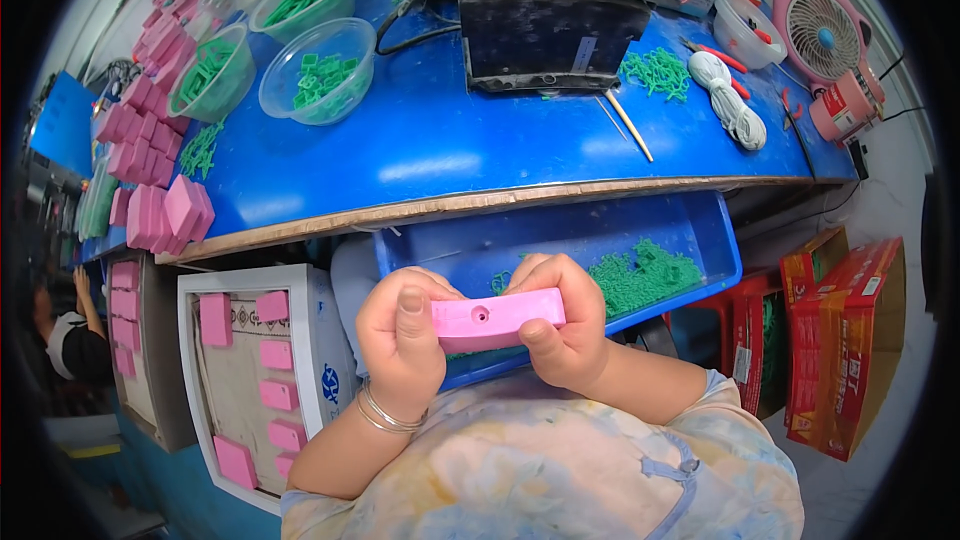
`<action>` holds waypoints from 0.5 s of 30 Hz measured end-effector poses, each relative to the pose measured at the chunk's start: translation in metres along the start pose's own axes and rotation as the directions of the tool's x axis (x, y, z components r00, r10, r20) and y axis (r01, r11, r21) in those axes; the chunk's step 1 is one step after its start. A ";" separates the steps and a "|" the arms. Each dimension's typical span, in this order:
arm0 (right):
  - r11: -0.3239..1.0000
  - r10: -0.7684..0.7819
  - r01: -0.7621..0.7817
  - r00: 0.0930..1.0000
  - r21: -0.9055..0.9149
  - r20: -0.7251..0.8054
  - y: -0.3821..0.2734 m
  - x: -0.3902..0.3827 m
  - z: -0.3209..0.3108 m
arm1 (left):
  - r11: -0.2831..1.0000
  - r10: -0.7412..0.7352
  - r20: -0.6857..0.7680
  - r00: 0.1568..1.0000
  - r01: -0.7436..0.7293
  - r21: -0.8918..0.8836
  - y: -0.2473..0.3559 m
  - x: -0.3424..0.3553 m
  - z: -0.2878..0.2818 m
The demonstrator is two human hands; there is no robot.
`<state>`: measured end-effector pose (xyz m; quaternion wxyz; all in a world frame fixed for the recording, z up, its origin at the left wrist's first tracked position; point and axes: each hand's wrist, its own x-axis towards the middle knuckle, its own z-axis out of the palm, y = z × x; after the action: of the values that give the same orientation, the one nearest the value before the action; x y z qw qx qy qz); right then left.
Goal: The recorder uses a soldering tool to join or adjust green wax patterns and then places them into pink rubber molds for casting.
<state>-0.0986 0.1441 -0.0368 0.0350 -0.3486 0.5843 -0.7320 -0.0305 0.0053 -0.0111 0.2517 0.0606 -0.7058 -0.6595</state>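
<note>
A pink rubber mould (500, 323), a thick block with a small round hole in its near side, is held level above my lap. My left hand (402, 328) is closed round its left end, thumb up along that end. My right hand (570, 325) grips the right end, with the thumb on the near lower edge. The far fingers of both hands are partly hidden. Just beyond the hands is a blue plastic tray (728, 245), with a heap of small green wax pieces (640, 275) inside.
Pink moulds (150, 145) are stacked at the blue table's (440, 155) left. Clear bowls (318, 100) hold green pieces. A dark machine (555, 35), pliers (722, 58), a cord bundle (727, 105) and a pink fan (822, 30) stand behind. Lower left, moulds lie in a white-framed box (312, 340); red cartons (840, 340) stand right.
</note>
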 end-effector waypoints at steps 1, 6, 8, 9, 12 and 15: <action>0.999 -0.030 0.030 1.000 -0.009 0.007 0.000 0.000 0.001 | 1.000 -0.001 -0.001 1.000 0.001 0.001 0.001 0.002 -0.001; 0.997 -0.052 0.048 0.996 0.065 0.071 -0.001 0.003 -0.002 | 0.950 -0.117 0.177 0.977 0.162 -0.268 0.003 0.016 -0.009; 0.992 -0.009 -0.001 0.997 0.125 0.078 -0.001 0.005 -0.002 | 0.954 -0.139 0.119 0.983 0.165 -0.249 0.005 0.019 -0.006; 0.991 0.012 -0.029 0.991 0.130 0.130 -0.001 0.009 -0.002 | 0.958 -0.163 0.061 0.985 0.173 -0.230 0.005 0.020 -0.005; 0.998 0.046 -0.054 0.961 0.022 0.273 -0.006 0.010 -0.006 | 0.933 -0.205 0.044 0.978 0.208 -0.295 -0.002 0.023 -0.016; 0.760 0.488 -0.545 0.839 0.356 0.243 -0.008 0.004 -0.008 | 0.947 -0.195 0.030 0.980 0.197 -0.256 0.001 0.017 -0.014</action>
<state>-0.1031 0.1514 -0.0283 0.3476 -0.2073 0.4866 -0.7742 -0.0386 -0.0138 -0.0051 0.1891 0.0958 -0.6051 -0.7674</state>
